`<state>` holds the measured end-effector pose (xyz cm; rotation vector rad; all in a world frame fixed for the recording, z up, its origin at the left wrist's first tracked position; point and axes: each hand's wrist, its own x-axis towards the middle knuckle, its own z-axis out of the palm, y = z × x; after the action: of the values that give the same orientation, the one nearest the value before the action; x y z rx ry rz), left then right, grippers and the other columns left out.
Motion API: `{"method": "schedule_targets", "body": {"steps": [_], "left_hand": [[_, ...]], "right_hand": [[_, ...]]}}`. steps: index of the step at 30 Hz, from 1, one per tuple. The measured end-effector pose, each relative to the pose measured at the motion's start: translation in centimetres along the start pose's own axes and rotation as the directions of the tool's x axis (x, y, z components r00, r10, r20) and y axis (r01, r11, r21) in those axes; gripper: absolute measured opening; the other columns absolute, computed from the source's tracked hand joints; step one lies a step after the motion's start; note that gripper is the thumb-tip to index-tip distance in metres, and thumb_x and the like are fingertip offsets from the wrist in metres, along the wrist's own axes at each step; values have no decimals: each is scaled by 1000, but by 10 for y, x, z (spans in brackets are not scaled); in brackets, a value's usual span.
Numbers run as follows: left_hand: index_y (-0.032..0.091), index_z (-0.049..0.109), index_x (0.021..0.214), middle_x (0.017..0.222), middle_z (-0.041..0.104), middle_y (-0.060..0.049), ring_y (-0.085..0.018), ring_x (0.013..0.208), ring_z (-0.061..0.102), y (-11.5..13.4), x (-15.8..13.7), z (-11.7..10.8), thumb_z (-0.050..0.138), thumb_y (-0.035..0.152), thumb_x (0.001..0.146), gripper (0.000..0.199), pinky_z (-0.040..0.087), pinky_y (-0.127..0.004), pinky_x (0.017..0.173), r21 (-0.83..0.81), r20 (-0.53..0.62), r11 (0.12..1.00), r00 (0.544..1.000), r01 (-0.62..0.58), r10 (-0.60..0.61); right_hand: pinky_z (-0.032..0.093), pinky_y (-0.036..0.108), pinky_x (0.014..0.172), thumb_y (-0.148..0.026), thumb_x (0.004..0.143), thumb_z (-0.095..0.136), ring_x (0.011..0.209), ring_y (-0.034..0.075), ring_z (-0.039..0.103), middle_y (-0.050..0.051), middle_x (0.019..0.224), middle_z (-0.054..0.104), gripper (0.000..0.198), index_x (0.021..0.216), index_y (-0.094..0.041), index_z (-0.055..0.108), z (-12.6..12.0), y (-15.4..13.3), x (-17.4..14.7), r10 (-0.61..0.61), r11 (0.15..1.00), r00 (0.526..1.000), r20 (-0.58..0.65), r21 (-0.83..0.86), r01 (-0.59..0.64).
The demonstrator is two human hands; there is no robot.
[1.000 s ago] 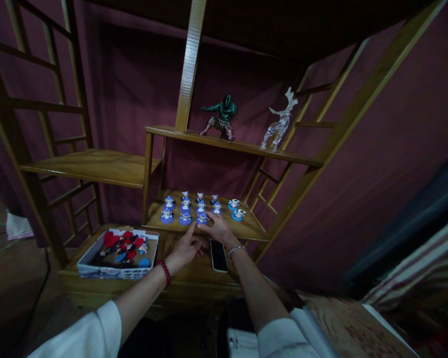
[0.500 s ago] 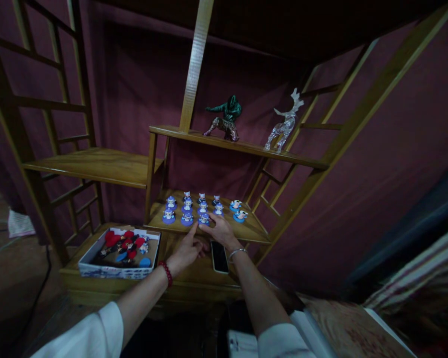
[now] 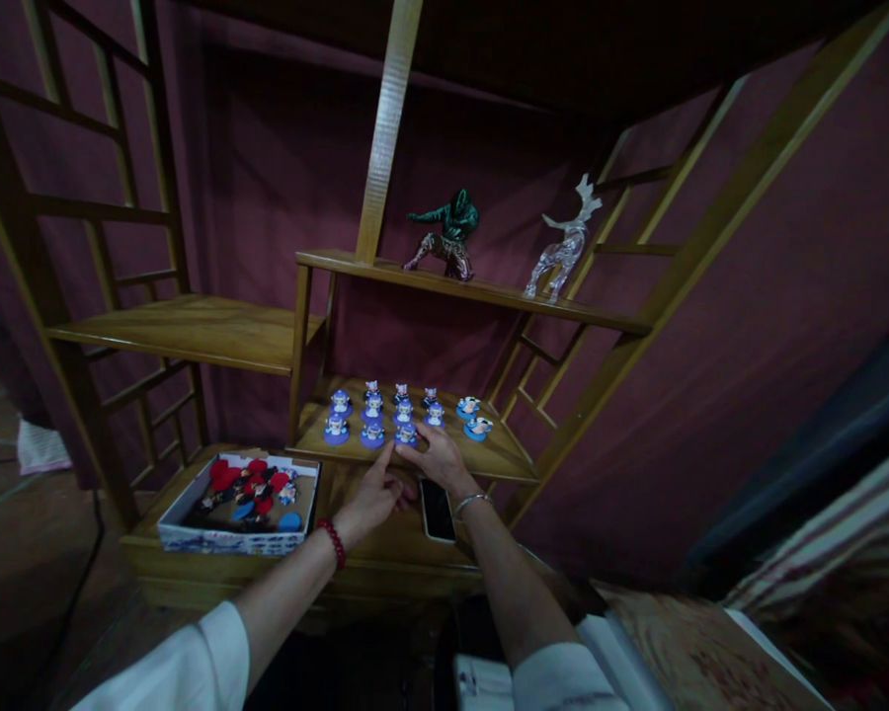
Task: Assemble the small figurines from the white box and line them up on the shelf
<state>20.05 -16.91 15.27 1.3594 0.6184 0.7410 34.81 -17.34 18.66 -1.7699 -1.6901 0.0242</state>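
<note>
On the low shelf [image 3: 489, 457] stand rows of small figurines, most on purple round bases. My right hand [image 3: 443, 462] has its thumb and index finger around the front-row purple-based figurine [image 3: 405, 434], which is standing on the shelf. The index finger of my left hand [image 3: 372, 501] is stretched toward the front of that same base, its other fingers loosely curled and holding nothing. Whether that fingertip touches the base is hard to see. Left of the gripped piece is another purple-based figurine [image 3: 372, 434]; to the right sits a blue-based figurine [image 3: 478, 428].
A cardboard box [image 3: 229, 542] of loose red, blue and dark figurines lies at left. Below my right hand is a phone [image 3: 437, 511]. On the upper shelf [image 3: 504, 293] stand a green-topped crouching statue [image 3: 455, 232] and a clear deer figure [image 3: 563, 247].
Both hands stay at the same front-row figurine. The whole view has shifted very slightly; no figurine has visibly moved on the shelf.
</note>
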Motion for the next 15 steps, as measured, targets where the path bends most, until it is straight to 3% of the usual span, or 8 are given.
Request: {"method": "schedule_targets", "body": {"steps": [15], "left_hand": [[18, 15, 136, 64, 60, 2, -6, 50, 52, -4, 4, -4, 40, 8, 77, 65, 37, -17, 50, 90, 8, 996, 1000, -3, 3]], "right_hand": [[42, 29, 76, -44, 68, 58, 86, 18, 54, 5, 91, 62, 45, 107, -21, 57, -1, 2, 0, 25, 1000, 999, 36, -20, -24]]}}
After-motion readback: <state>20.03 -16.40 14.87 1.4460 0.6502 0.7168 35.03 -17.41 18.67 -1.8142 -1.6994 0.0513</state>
